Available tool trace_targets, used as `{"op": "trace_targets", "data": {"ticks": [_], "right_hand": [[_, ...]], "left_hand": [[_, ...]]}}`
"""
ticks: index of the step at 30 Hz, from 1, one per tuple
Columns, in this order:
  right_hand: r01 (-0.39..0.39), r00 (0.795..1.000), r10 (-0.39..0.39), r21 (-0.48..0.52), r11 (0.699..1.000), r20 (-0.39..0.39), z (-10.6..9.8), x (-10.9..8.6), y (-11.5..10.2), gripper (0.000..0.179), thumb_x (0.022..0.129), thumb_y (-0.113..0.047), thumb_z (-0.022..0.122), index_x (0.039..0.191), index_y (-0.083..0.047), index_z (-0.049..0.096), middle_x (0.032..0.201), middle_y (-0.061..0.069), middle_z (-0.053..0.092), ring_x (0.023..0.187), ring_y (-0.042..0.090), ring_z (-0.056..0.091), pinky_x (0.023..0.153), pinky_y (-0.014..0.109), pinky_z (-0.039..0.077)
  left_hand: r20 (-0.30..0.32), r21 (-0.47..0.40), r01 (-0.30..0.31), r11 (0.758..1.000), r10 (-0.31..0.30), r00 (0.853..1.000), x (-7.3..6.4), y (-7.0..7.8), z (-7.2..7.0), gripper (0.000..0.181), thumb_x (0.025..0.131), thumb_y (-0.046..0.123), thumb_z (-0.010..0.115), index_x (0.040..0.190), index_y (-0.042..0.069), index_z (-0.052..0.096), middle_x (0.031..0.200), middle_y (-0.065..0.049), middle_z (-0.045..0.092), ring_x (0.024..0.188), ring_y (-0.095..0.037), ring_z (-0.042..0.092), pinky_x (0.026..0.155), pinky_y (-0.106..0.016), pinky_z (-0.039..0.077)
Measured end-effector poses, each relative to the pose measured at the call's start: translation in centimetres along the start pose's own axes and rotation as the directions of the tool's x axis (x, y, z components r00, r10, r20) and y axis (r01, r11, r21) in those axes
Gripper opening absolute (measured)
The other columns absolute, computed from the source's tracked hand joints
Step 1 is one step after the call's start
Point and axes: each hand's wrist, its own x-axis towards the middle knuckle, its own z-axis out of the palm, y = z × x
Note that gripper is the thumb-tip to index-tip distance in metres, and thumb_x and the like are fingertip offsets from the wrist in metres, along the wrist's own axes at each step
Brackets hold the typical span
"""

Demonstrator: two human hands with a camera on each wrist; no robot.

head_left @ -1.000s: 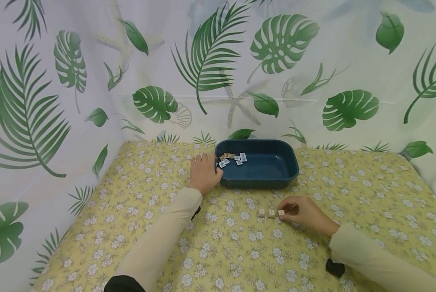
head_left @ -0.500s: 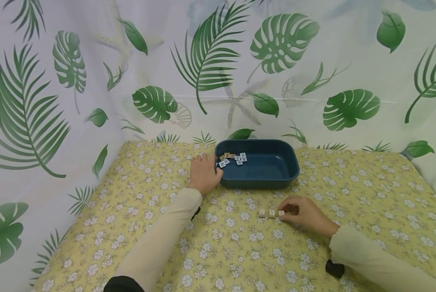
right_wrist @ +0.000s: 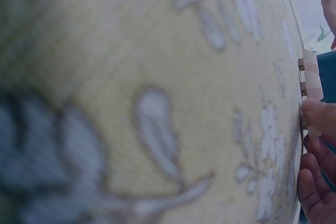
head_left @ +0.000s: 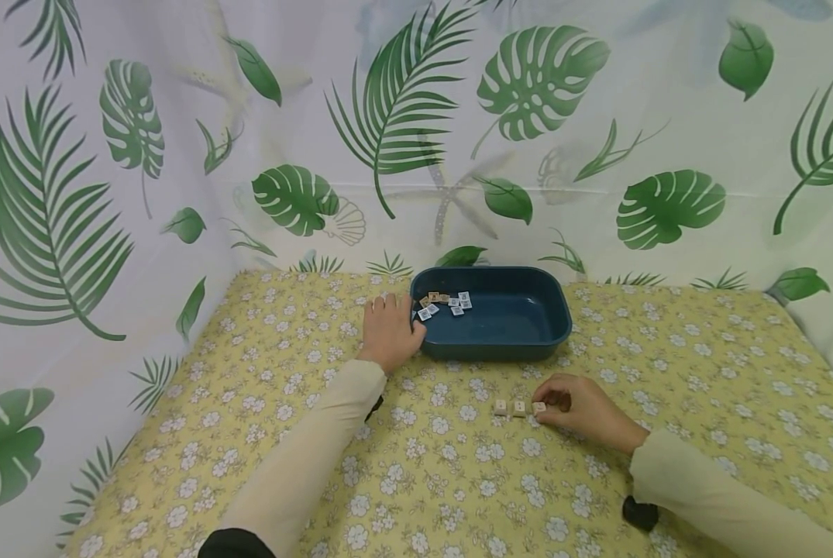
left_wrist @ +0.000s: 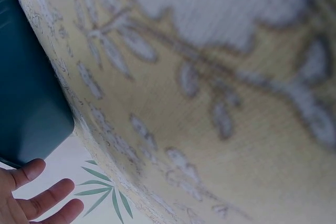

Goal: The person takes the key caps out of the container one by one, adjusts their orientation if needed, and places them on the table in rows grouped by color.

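Right hand point(head_left: 586, 411), right of centre in the head frame's lower half, pinches a small pale block point(head_left: 539, 408) between thumb and fingertips, just beside two similar blocks point(head_left: 519, 408) lined up to its left in the frame. Left hand point(head_left: 390, 333), near mid-frame, has its fingers extended, the thumb touching the near-left corner of a dark blue tub point(head_left: 493, 353). Small white and tan pieces point(head_left: 457, 310) lie in the tub's left end.

Fingers point(left_wrist: 50, 198) beside a teal bin point(left_wrist: 32, 87), floral cloth point(left_wrist: 157, 87) alongside
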Motion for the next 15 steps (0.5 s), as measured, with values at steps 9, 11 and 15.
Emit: {"op": "trace_targets", "data": {"ticks": [9,11,15], "right_hand": [[0.006,1.0,-0.006,-0.009,1.0,0.01,0.02,-0.02,-0.06,0.018,0.08,-0.023,0.072,0.096,-0.017,0.067,0.093,-0.003,0.064,0.075,0.001,0.055,0.064,0.023,0.047],[0.0,1.0,0.0,-0.005,1.0,0.016,-0.02,0.02,-0.06,0.018,0.08,-0.024,0.072,0.096,-0.017,0.067,0.093,-0.003,0.064,0.076,0.001,0.056,0.065,0.023,0.048],[-0.007,1.0,0.007,-0.007,1.0,0.021,-0.05,0.08,-0.02,0.019,0.08,-0.025,0.072,0.097,-0.017,0.067,0.093,-0.003,0.063,0.076,0.002,0.056,0.065,0.023,0.048]], "left_hand": [[0.001,0.001,0.0,1.0,0.0,1.0,-0.03,0.02,-0.07,0.037,0.092,0.029,0.044,0.121,0.007,0.051,0.118,-0.017,0.054,0.109,-0.036,0.051,0.1,-0.052,0.035],[0.004,0.0,0.0,1.0,0.0,1.0,-0.02,0.02,-0.08,0.037,0.092,0.029,0.044,0.121,0.007,0.051,0.118,-0.017,0.054,0.109,-0.036,0.05,0.1,-0.052,0.035],[0.014,0.004,0.003,1.0,-0.003,1.0,0.0,0.03,-0.16,0.038,0.092,0.03,0.043,0.122,0.007,0.05,0.119,-0.017,0.054,0.11,-0.036,0.05,0.101,-0.052,0.035]]}}
